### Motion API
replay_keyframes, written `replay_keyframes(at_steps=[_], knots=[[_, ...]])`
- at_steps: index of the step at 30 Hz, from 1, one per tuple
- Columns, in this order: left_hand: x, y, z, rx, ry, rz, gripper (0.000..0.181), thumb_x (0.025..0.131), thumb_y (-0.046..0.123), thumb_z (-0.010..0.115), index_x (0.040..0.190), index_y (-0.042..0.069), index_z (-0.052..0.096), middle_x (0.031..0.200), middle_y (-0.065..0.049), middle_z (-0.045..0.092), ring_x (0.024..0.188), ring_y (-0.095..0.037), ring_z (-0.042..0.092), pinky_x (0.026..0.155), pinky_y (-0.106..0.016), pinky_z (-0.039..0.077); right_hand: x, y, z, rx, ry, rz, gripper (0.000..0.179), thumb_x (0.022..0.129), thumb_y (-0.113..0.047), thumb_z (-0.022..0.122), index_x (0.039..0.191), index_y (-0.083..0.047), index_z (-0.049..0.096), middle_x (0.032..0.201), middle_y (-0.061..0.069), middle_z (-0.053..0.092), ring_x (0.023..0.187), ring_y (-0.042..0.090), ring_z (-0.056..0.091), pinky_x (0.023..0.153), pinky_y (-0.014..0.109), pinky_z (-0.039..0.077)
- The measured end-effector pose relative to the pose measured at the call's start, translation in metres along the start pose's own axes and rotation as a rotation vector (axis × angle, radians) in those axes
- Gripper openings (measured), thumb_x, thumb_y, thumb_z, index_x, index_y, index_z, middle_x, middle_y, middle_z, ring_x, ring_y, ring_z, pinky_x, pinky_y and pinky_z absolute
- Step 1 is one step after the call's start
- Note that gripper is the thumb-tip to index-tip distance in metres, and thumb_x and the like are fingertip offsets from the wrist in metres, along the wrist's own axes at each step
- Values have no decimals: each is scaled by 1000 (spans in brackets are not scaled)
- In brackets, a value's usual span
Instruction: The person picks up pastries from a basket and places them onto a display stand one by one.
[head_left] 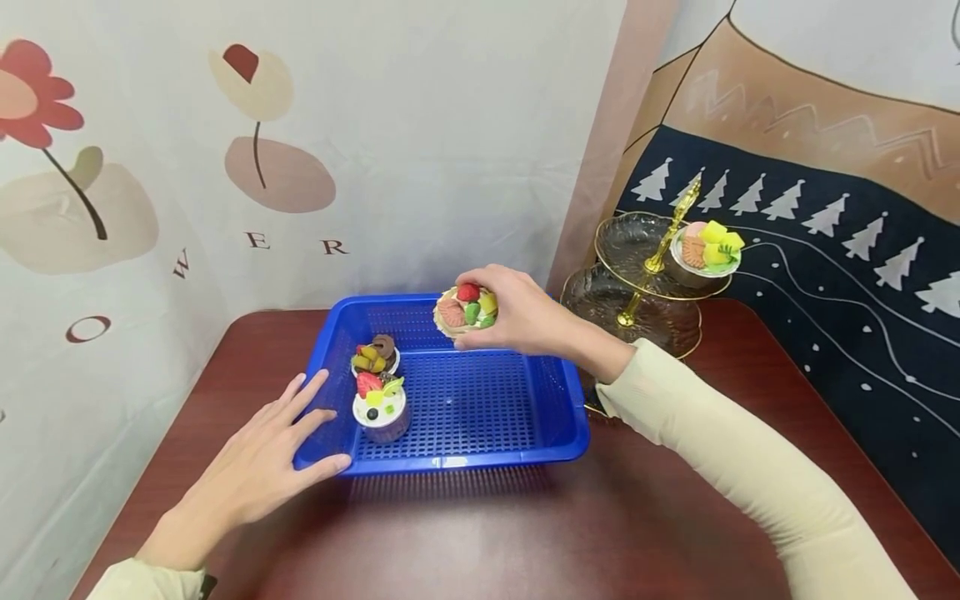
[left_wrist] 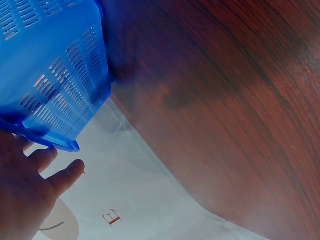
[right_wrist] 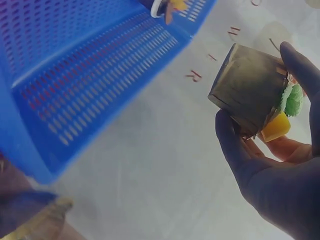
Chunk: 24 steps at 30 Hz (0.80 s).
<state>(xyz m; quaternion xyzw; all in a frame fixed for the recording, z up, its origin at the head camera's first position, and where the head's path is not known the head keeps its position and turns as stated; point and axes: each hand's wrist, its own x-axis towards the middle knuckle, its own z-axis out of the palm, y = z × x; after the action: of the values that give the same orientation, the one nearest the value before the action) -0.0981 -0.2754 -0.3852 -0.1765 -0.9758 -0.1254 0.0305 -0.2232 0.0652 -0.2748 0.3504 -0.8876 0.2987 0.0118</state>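
My right hand (head_left: 517,312) grips a toy dessert cup (head_left: 452,315) above the back of the blue basket (head_left: 457,462). Strawberry, a cookie shape and green and yellow pieces top this cup; the right wrist view shows its plain brownish cup side (right_wrist: 250,82) between thumb and fingers. At the basket's left rim lies my left hand (head_left: 262,454), fingers spread and fairly straight along the edge. Inside the basket, on the left, stand a white-topped fruit cup (head_left: 381,412) and, behind it, a chocolate-topped cup (head_left: 375,357).
A two-tier stand of dark glass plates with a gold stem (head_left: 663,242) is at the back right, beside my right forearm. Another fruit-topped cup (head_left: 705,250) sits on its upper plate. Printed cloth (head_left: 450,150) hangs behind the reddish-brown table (head_left: 465,542).
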Motion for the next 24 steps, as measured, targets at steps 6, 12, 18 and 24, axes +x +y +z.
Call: replay_keyframes(at_steps=[6,12,18,24], knots=[[0,0,1,6,3,-1,68,87,63,63,126,8,67,163,-9,25,151,-34,11,108,-65,30,-22,2,-27,-3,85,-25,70,73,-36,89,131,-7,61,118,5,63,104,18,57,86,34,51],[-1,0,0,2,8,2,68,87,63,64,126,7,67,163,-9,25,152,-34,11,108,-65,30,-39,8,-53,-56,202,-7,72,74,-35,89,133,-6,60,120,9,64,105,21,60,89,39,52],[-1,0,1,-2,12,10,67,87,63,64,125,7,68,163,-9,25,152,-33,11,108,-64,30,-53,16,-79,-134,312,30,69,75,-33,88,133,-8,59,122,10,64,107,24,59,91,42,49],[-1,-1,1,-1,20,14,67,87,62,64,124,7,68,163,-9,25,152,-33,11,108,-63,30,-68,22,-99,-193,369,93,71,76,-33,87,136,-8,57,126,11,62,112,26,57,94,47,42]])
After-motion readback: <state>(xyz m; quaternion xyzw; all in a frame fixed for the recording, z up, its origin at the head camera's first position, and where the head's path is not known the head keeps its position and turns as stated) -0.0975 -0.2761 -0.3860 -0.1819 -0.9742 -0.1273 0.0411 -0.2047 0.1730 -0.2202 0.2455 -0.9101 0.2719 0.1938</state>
